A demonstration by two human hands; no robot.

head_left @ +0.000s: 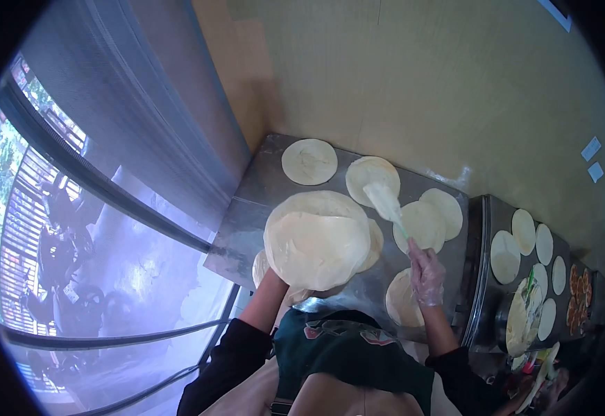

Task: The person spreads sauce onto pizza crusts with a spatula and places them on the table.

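Note:
My left hand (pixel 297 295) is mostly hidden under the near rim of a large round bowl (pixel 275 260), its fingers curled in at the edge. Smooth pale cream (pixel 316 243) fills the bowl and coats its sides. In a clear plastic glove, my right hand (pixel 427 276) is closed around the thin greenish handle of a spatula (pixel 384 201). The cream-covered spatula head is over a round flatbread (pixel 372 170) at the back of the metal table; whether it touches cannot be told. A plain dough round (pixel 405 298) lies beside my right wrist.
More rounds, like the back-left one (pixel 309 161) and an overlapping pair (pixel 420 225), lie on the metal table (pixel 247 201). Rightward, a second table (pixel 479 305) bears rounds, another bowl (pixel 521 326) and red-topped discs (pixel 580 298). A co-worker's hand (pixel 559 381) is there. Plastic sheeting hangs left.

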